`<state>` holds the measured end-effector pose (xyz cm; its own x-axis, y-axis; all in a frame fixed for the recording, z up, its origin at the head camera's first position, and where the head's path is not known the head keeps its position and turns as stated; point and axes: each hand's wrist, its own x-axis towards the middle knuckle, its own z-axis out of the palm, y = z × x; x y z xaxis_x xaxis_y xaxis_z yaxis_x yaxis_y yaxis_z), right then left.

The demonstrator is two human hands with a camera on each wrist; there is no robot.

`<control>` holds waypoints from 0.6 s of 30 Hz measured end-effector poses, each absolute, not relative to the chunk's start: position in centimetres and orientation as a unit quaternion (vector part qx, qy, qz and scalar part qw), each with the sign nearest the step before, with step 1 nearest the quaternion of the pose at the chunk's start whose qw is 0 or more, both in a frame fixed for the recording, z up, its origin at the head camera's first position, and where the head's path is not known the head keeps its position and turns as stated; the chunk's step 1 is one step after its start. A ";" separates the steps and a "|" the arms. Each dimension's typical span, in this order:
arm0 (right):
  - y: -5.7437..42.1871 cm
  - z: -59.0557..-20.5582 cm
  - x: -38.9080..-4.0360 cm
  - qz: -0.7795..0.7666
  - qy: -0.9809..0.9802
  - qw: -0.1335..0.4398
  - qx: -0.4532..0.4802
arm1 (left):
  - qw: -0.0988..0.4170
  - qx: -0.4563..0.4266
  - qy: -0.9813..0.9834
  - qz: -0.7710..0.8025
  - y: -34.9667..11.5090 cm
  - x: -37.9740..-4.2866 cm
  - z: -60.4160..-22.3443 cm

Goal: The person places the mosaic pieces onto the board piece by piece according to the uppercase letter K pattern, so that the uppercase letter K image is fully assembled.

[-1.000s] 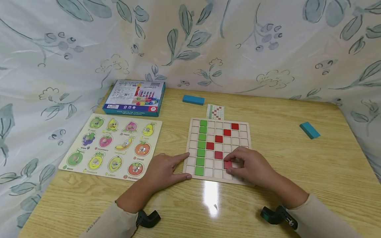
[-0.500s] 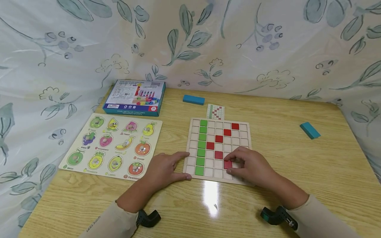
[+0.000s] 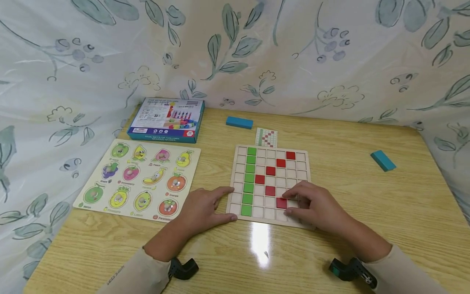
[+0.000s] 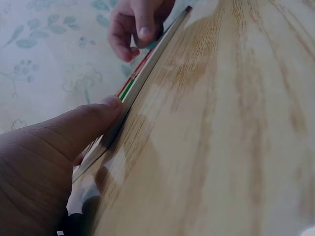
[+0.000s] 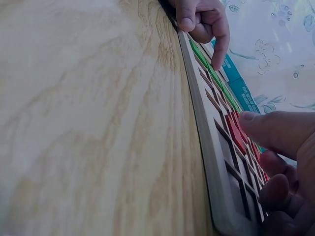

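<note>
A wooden grid board (image 3: 269, 222) lies on the table, with a column of green square tiles (image 3: 249, 177) near its left side. Several red tiles (image 3: 260, 179) run across it diagonally. My left hand (image 3: 203, 210) rests at the board's left edge, index finger and thumb extended and touching it. Over the lower right of the grid is my right hand (image 3: 317, 206), thumb and fingers parted beside the lowest red tile (image 3: 281, 203), which sits in its cell. In the right wrist view nothing shows between the thumb (image 5: 268, 127) and fingers. The hand hides some right-hand cells.
A small pattern card (image 3: 266, 137) lies against the board's far edge. Blue blocks (image 3: 239, 122) lie behind and to the right (image 3: 383, 160). On the left are a fruit puzzle board (image 3: 137, 183) and a blue box (image 3: 165, 120). A patterned cloth hangs behind the table.
My right hand has drawn slightly right, its fingers coming off the lowest red tile, which stays in its cell. The left hand has kept its place at the board's edge.
</note>
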<state>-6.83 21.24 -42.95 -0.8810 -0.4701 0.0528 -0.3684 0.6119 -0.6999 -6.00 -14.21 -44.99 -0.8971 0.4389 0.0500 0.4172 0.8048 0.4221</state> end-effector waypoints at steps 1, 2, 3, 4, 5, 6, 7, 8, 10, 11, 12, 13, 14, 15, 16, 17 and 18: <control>21.5 -42.9 -6.7 -0.372 0.896 0.066 -0.233 | 0.026 0.226 0.949 0.217 -14.2 -6.0 -45.0; 21.7 -42.8 -6.5 -0.371 0.898 0.063 -0.230 | 0.026 0.226 0.949 0.218 -14.2 -6.0 -44.9; 22.0 -42.7 -6.3 -0.369 0.899 0.060 -0.227 | 0.027 0.227 0.949 0.219 -14.2 -6.0 -45.0; 22.3 -42.6 -6.1 -0.366 0.901 0.056 -0.225 | 0.027 0.227 0.948 0.220 -14.2 -6.0 -45.0; 22.7 -42.5 -5.9 -0.363 0.903 0.051 -0.222 | 0.028 0.227 0.948 0.220 -14.2 -6.0 -45.0; 23.1 -42.4 -5.6 -0.361 0.905 0.044 -0.221 | 0.028 0.227 0.948 0.220 -14.2 -6.1 -45.0; 23.5 -42.4 -5.4 -0.357 0.908 0.038 -0.218 | 0.029 0.227 0.948 0.221 -14.2 -6.1 -44.9; 24.0 -42.4 -5.2 -0.353 0.910 0.034 -0.214 | 0.030 0.227 0.948 0.221 -14.2 -6.1 -44.9; 24.8 -42.5 -4.7 -0.343 0.915 0.023 -0.211 | 0.031 0.227 0.948 0.220 -14.1 -6.1 -44.8; 25.2 -42.5 -4.5 -0.338 0.917 0.019 -0.209 | 0.031 0.227 0.948 0.220 -14.1 -6.0 -44.8; 25.6 -42.6 -4.3 -0.335 0.919 0.015 -0.210 | 0.032 0.227 0.948 0.220 -14.2 -6.0 -44.8; 26.0 -42.7 -4.1 -0.331 0.920 0.012 -0.210 | 0.032 0.227 0.948 0.220 -14.2 -6.0 -44.8; 26.3 -42.8 -3.9 -0.330 0.920 0.009 -0.212 | 0.032 0.227 0.948 0.220 -14.2 -6.0 -44.8; 26.7 -42.9 -3.7 -0.328 0.920 0.005 -0.215 | 0.031 0.228 0.948 0.220 -14.2 -6.0 -44.8; 27.0 -43.0 -3.6 -0.327 0.920 0.003 -0.217 | 0.031 0.228 0.948 0.219 -14.2 -6.0 -44.8; 27.3 -43.1 -3.4 -0.326 0.920 0.003 -0.219 | 0.030 0.229 0.948 0.219 -14.3 -6.0 -44.9; 27.6 -43.2 -3.2 -0.324 0.920 0.001 -0.220 | 0.030 0.229 0.948 0.220 -14.3 -6.0 -44.9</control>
<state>-3.21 27.55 -43.19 -0.9028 -0.4065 0.1408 -0.4050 0.6929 -0.5965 -6.00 -14.27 -44.90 -0.8935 0.4468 0.0447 0.4208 0.7985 0.4306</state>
